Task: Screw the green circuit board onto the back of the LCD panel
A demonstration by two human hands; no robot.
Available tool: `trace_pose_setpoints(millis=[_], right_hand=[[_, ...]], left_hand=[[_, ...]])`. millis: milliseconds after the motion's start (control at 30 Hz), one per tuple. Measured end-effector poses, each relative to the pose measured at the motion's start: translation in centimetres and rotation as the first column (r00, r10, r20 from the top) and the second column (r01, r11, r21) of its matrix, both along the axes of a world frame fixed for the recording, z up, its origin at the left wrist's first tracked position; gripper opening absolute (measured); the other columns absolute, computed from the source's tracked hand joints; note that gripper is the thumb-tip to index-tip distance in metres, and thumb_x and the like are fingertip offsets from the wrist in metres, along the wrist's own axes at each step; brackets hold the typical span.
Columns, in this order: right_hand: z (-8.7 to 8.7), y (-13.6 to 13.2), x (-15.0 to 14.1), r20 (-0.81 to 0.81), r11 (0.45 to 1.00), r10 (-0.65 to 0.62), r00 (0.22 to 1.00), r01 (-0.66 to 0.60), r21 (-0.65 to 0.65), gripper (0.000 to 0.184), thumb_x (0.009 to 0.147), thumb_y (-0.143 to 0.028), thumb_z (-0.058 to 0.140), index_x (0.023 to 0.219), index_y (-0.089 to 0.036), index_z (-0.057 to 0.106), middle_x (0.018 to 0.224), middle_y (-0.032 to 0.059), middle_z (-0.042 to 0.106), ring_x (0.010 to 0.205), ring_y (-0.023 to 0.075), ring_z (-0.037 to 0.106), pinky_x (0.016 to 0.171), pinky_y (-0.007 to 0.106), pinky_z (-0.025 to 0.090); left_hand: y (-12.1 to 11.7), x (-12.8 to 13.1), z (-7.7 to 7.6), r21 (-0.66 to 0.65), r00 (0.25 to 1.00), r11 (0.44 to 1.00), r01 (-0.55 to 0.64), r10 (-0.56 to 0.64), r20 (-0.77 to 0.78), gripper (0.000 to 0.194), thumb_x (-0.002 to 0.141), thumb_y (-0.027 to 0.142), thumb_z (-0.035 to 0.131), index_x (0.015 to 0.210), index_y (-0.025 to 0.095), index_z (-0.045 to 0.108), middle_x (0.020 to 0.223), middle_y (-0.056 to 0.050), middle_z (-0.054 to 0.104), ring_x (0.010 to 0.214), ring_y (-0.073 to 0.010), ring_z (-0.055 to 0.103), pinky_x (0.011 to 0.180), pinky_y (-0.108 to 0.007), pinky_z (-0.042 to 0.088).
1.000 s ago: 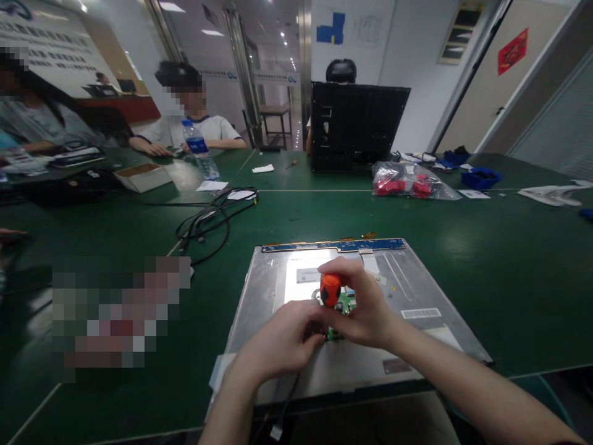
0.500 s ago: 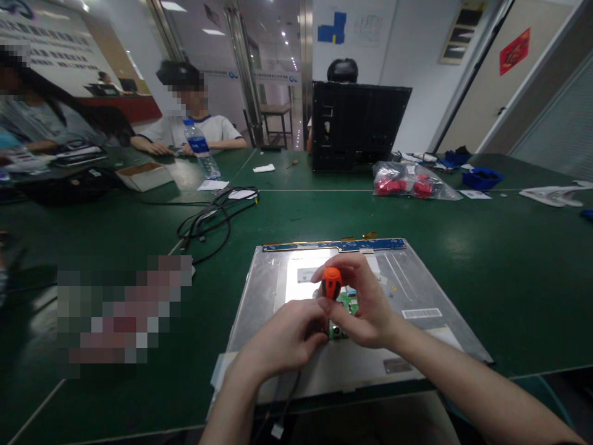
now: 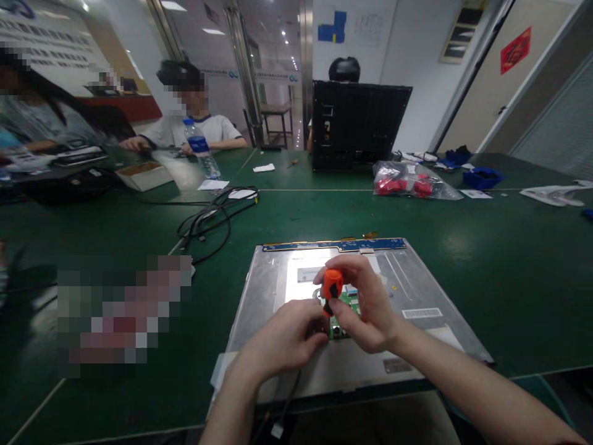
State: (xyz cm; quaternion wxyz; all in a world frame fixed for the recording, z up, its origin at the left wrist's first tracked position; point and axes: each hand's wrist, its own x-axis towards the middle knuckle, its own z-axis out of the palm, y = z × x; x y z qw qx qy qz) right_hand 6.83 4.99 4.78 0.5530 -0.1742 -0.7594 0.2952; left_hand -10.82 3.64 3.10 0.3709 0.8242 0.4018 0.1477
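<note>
Flat silver metal panel (image 3: pixel 265 285) lying on a green tabletop (image 3: pixel 463 247). Above the panel's middle, the right hand (image 3: pixel 373 316)'s got an orange-and-black screwdriver handle (image 3: pixel 333 283), left hand (image 3: pixel 290 332) kinda cupped by a green circuit board (image 3: pixel 354 301). Boxy black monitor (image 3: pixel 361 123) beyond the panel.

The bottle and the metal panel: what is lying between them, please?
Between the bottle and the panel lie looped black cables and white papers, the papers nearer the bottle. This shows in the head view.

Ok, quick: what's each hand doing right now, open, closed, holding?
Left hand: fingers curled at the flat green circuit board; whether it grips anything is hidden.
Right hand: holding the rounded orange-and-black tool handle.
</note>
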Motion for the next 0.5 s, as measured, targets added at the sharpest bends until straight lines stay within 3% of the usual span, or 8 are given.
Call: trace_pose_setpoints(millis=[233, 500], right_hand=[[0.14, 0.30, -0.33, -0.027, 0.991, -0.135, 0.990, 0.135, 0.001, 0.039, 0.081, -0.020, 0.073, 0.114, -0.025, 0.053, 0.097, 0.0009, 0.056, 0.071, 0.0107, 0.056, 0.057, 0.022, 0.053], [0.87, 0.09, -0.04, 0.025, 0.994, -0.099, 0.995, 0.098, 0.052, 0.037, 0.086, -0.017, 0.062, 0.122, -0.025, 0.059, 0.095, 0.0034, 0.060, 0.078, 0.0155, 0.059, 0.059, 0.026, 0.055]], left_hand=[[0.09, 0.04, -0.11, -0.023, 1.000, 1.000, -0.010, 0.010, -0.011, 0.010, 0.079, 0.010, 0.060, 0.082, 0.017, 0.066, 0.084, -0.004, 0.068, 0.079, -0.0206, 0.062, 0.069, -0.029, 0.048], [0.08, -0.07, -0.48, -0.001, 0.999, 1.000, -0.028, 0.028, -0.018, 0.005, 0.080, 0.015, 0.063, 0.083, 0.016, 0.067, 0.083, -0.004, 0.066, 0.076, -0.0203, 0.060, 0.066, -0.028, 0.048]])
